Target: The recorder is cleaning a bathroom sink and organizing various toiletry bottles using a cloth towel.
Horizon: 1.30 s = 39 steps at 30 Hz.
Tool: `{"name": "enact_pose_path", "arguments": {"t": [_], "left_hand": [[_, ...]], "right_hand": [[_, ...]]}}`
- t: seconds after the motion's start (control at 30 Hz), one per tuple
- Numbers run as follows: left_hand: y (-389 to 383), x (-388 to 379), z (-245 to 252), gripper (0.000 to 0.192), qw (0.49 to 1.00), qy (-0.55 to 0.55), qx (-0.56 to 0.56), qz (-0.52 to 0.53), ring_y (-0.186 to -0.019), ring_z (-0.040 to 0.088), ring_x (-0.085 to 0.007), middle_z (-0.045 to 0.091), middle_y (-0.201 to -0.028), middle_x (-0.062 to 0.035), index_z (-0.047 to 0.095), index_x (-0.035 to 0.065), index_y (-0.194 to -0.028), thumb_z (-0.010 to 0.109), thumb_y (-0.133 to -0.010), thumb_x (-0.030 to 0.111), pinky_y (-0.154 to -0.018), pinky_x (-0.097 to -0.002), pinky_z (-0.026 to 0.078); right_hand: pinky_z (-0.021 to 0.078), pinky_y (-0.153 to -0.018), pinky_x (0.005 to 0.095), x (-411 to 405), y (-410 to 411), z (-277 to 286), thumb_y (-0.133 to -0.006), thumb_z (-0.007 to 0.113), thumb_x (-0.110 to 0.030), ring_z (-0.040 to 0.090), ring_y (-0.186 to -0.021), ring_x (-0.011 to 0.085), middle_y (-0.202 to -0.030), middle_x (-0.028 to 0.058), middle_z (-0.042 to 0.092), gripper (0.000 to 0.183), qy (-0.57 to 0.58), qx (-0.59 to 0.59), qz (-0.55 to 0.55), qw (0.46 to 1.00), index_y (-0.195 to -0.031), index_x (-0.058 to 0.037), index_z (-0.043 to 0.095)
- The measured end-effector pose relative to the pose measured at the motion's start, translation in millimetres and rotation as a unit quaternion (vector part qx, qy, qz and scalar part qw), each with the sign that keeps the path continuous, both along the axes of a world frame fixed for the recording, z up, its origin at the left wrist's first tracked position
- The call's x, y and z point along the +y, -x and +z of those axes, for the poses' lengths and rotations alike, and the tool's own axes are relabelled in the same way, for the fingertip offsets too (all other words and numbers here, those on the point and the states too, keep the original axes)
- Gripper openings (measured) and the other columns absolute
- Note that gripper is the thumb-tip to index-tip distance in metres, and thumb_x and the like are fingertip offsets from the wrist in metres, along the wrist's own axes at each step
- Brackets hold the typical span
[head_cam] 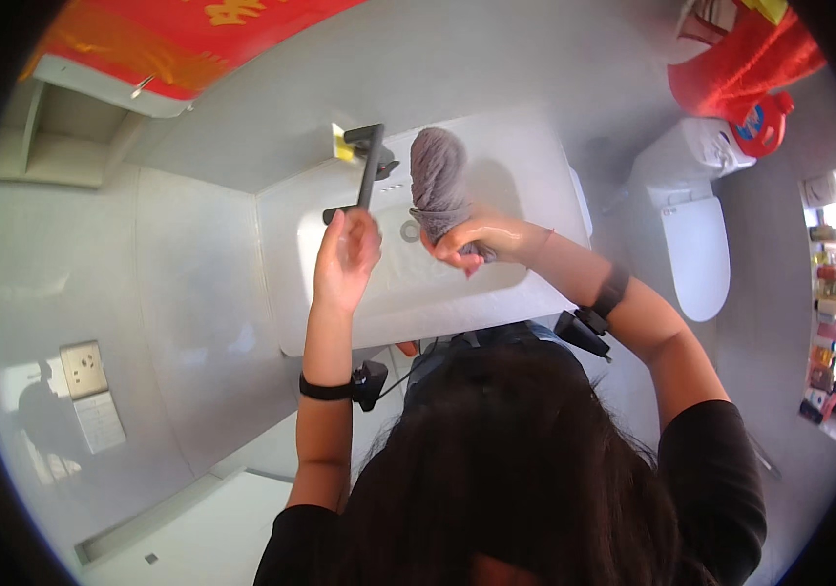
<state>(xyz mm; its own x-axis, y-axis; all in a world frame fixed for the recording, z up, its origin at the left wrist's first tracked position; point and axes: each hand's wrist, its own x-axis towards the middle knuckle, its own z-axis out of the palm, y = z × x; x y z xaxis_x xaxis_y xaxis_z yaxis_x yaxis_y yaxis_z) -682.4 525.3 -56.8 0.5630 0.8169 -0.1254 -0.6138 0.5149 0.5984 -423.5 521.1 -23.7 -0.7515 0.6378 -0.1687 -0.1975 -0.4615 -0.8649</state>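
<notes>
A twisted grey towel (pixel 438 172) is in my right hand (pixel 480 234), whose fingers wrap around its lower end. The towel's bulk rises above the fist, over the white washbasin (pixel 418 300). Close below the outlet end of the dark faucet (pixel 370 168) is my left hand (pixel 348 253), with the thumb raised and the fingers loosely curled. Nothing shows in that hand, and whether it touches the faucet is not clear. A round drain (pixel 410 231) lies in the basin between my hands. Water glistens on my right wrist.
To the right stands a white toilet (pixel 696 256), with a red detergent jug (pixel 764 126) and a red cloth (pixel 740 69) by its tank. Several bottles (pixel 828 293) line the windowsill. A wall socket (pixel 84 369) is at left; a red printed sheet (pixel 205 44) hangs upper left.
</notes>
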Motion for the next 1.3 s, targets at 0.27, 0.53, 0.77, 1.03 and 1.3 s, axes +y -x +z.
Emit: {"name": "enact_pose_path", "arguments": {"t": [0.27,0.53,0.77,1.03,1.3], "left_hand": [[-96.5,30.0,91.1,0.060,0.941,-0.137,-0.311,0.010,-0.100,0.052,-0.0129,0.059,-0.101,-0.0004,0.046,0.0112,-0.135,0.054,-0.091,0.051,-0.090,-0.0319,0.042],[-70.8,20.0,111.9,0.010,0.964,-0.204,0.150,0.076,-0.057,0.047,-0.0122,0.043,-0.062,0.0005,0.052,0.0035,-0.101,0.049,-0.095,0.011,-0.055,-0.0304,0.046],[-102.9,43.3,-54.4,0.002,0.867,-0.169,0.439,0.168,-0.050,0.051,-0.0156,0.048,-0.059,-0.0053,0.048,0.0049,-0.093,0.048,-0.092,0.003,-0.044,-0.0311,0.044],[-124.6,17.8,-148.2,0.009,0.834,0.083,0.397,0.373,-0.049,0.047,-0.0154,0.051,-0.063,-0.0068,0.047,0.0085,-0.096,0.044,-0.090,0.003,-0.043,-0.0287,0.039],[-117.1,5.4,-123.0,0.014,0.748,0.403,0.237,0.471,-0.082,0.060,-0.0238,0.059,-0.082,-0.0095,0.056,-0.0009,-0.094,0.045,-0.089,0.006,-0.076,-0.0366,0.049]], "right_hand": [[0.0317,-0.030,0.0191,-43.5,73.2,27.1,-0.082,0.065,-0.029,0.037,-0.037,0.0070,-0.058,0.0027,0.044,0.032,0.350,0.502,0.293,0.735,-0.078,-0.0024,0.047],[0.0270,-0.034,0.0213,-43.6,32.7,45.8,-0.086,0.064,-0.025,0.031,-0.038,0.0050,-0.054,-0.0020,0.042,0.027,0.257,0.074,0.064,0.961,-0.072,-0.0068,0.051],[0.0248,-0.035,0.0301,-17.2,40.2,-108.2,-0.076,0.071,-0.025,0.036,-0.036,0.0104,-0.050,0.0019,0.047,0.030,0.154,-0.204,-0.088,0.963,-0.059,-0.0076,0.053],[0.0526,-0.061,0.0428,-37.0,32.8,-191.5,-0.069,0.070,-0.034,0.065,-0.066,0.0355,-0.073,0.0189,0.066,0.034,-0.283,-0.495,-0.197,0.797,-0.086,-0.0053,0.061],[0.0517,-0.060,0.0462,-34.0,10.5,-153.1,-0.073,0.066,-0.022,0.066,-0.071,0.0365,-0.078,0.0161,0.066,0.037,-0.436,-0.581,-0.123,0.677,-0.104,-0.0090,0.051]]}}
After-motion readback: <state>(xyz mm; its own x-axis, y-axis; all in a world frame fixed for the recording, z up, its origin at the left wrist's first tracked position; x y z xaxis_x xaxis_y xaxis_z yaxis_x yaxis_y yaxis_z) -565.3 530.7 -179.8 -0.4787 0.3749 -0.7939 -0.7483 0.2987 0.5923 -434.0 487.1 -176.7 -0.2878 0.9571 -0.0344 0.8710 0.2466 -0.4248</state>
